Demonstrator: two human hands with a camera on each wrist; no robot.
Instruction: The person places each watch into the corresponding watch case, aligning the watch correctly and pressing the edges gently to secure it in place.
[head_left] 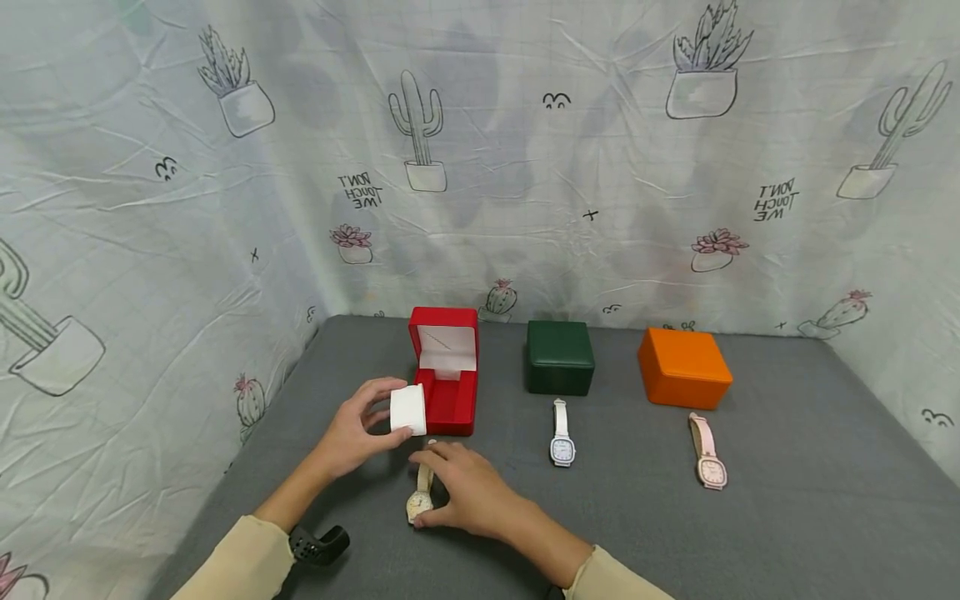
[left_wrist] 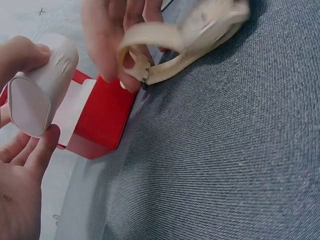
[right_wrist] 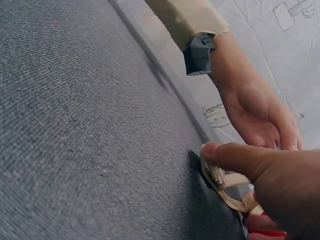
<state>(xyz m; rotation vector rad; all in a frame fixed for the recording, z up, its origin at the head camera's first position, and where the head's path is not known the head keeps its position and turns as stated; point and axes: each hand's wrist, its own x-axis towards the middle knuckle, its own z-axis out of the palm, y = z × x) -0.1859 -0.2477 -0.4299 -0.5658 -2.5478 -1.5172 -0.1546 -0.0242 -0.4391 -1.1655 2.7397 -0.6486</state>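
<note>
My left hand [head_left: 358,427] pinches a white watch cushion [head_left: 407,410] between thumb and fingers, just in front of the red watch box [head_left: 467,408]. The box stands with its lid raised, showing a white lining and red inside. Nearer to me, my right hand [head_left: 472,490] holds a cream-strapped wristwatch [head_left: 419,505], thumb at the dial end and fingers at the strap end. In the left wrist view the watch strap [left_wrist: 152,34] forms a loop, and the cushion [left_wrist: 31,105] shows its flat end. My right thumb [right_wrist: 235,156] is against the watch case in the right wrist view.
A closed green box [head_left: 560,358] has a white wristwatch [head_left: 562,451] lying before it. Farther right, a pink wristwatch [head_left: 710,472] lies in front of a closed orange box [head_left: 684,367]. Grey cloth [head_left: 600,533] covers the table, and a printed curtain [head_left: 517,150] hangs behind.
</note>
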